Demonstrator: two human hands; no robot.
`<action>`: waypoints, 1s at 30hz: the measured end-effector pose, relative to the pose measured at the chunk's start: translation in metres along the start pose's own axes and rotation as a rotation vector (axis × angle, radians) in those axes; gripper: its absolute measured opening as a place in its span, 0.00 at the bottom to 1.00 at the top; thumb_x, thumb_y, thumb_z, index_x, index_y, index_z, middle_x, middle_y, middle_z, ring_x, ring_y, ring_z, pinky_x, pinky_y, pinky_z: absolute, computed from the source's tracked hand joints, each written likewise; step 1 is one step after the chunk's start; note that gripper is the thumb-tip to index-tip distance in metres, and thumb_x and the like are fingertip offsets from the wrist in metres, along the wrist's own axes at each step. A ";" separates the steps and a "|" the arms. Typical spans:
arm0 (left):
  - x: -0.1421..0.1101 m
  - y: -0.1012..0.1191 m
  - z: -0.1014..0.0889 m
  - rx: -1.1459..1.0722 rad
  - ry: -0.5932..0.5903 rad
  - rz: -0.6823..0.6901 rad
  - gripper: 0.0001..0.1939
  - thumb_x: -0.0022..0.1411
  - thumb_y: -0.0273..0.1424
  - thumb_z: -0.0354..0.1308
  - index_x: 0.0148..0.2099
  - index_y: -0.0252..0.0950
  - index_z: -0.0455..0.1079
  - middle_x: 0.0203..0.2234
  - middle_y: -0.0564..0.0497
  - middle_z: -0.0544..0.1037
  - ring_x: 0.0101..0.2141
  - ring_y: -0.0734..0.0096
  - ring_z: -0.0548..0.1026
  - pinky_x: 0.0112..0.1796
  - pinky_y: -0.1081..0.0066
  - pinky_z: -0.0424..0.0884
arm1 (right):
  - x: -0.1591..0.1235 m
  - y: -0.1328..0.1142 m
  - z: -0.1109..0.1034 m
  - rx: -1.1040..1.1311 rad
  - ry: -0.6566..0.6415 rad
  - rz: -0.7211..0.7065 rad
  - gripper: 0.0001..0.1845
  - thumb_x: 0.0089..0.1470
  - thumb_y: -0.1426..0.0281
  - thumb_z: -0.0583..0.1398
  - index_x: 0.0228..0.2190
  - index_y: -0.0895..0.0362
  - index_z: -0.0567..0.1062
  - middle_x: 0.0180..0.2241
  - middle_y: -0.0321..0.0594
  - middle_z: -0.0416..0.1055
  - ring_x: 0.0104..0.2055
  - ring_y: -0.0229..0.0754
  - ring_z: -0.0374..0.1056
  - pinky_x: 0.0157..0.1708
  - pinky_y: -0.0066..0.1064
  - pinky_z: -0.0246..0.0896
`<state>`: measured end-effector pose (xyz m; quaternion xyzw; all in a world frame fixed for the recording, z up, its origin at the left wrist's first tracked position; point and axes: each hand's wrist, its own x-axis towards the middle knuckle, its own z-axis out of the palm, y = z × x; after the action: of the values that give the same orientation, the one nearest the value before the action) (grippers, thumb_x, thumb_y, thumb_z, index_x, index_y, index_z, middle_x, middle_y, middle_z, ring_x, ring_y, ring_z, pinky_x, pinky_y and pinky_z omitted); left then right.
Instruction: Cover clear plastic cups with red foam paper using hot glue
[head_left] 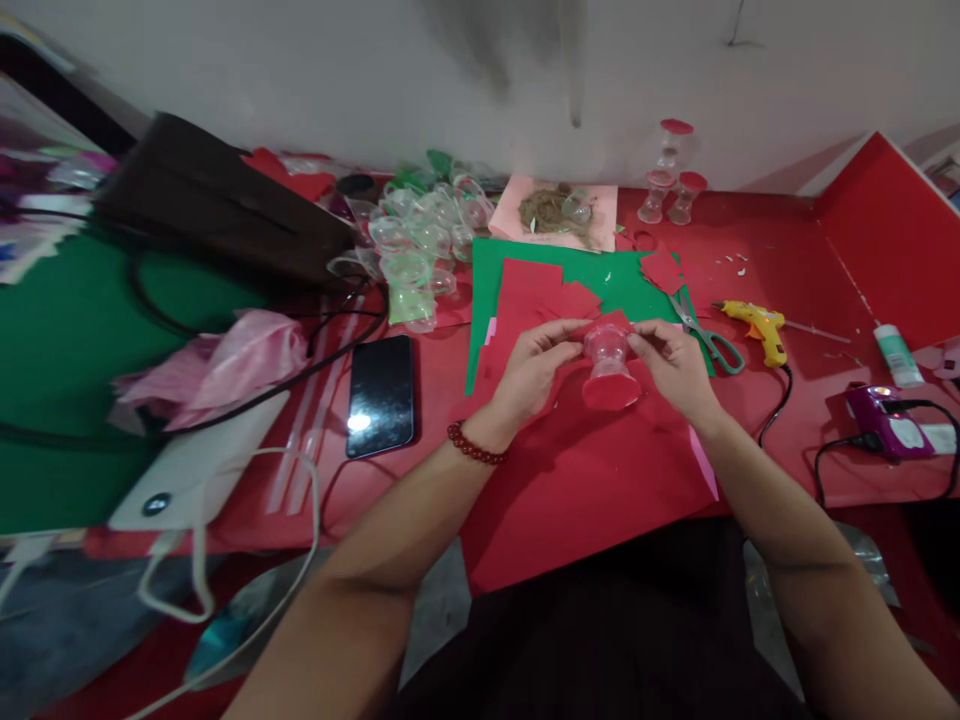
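Observation:
Between my two hands is a clear plastic hourglass shape (609, 348), with a red paper disc on its near end and a red paper piece (616, 320) against its far end. My left hand (536, 365) pinches its left side at the far end. On the opposite side, my right hand (670, 365) grips the same end between thumb and fingers. Beneath them lies a large red paper sheet (577, 490) over a green sheet (487, 268). Scissors (705, 335) rest just beyond my right hand, beside small cut red pieces (661, 270).
A yellow glue gun (757, 325) and a purple power adapter (889, 420) with cords lie right. Several clear cups (420, 235) are heaped at back left. Finished-looking hourglass shapes (675, 180) stand by the wall. A phone (381, 395), cables and a dark box (225, 200) occupy the left.

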<state>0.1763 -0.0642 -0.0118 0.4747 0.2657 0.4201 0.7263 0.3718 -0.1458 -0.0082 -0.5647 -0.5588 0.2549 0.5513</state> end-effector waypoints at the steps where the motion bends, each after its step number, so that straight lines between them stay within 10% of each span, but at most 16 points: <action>1: 0.000 0.000 -0.001 0.017 -0.005 0.002 0.15 0.50 0.29 0.73 0.43 0.39 0.84 0.35 0.50 0.86 0.36 0.70 0.81 0.43 0.68 0.78 | 0.000 0.000 0.000 0.013 -0.004 0.012 0.09 0.62 0.60 0.65 0.36 0.52 0.80 0.35 0.38 0.81 0.38 0.44 0.77 0.45 0.39 0.74; 30: -0.003 0.004 -0.004 0.364 -0.074 0.054 0.34 0.51 0.23 0.67 0.62 0.40 0.77 0.41 0.49 0.86 0.36 0.71 0.81 0.37 0.73 0.76 | -0.001 -0.004 -0.003 -0.177 -0.016 -0.054 0.01 0.51 0.71 0.65 0.28 0.52 0.79 0.36 0.39 0.78 0.38 0.42 0.73 0.41 0.36 0.72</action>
<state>0.1700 -0.0639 -0.0103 0.6204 0.2979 0.3665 0.6261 0.3733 -0.1488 -0.0045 -0.5937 -0.5986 0.1939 0.5016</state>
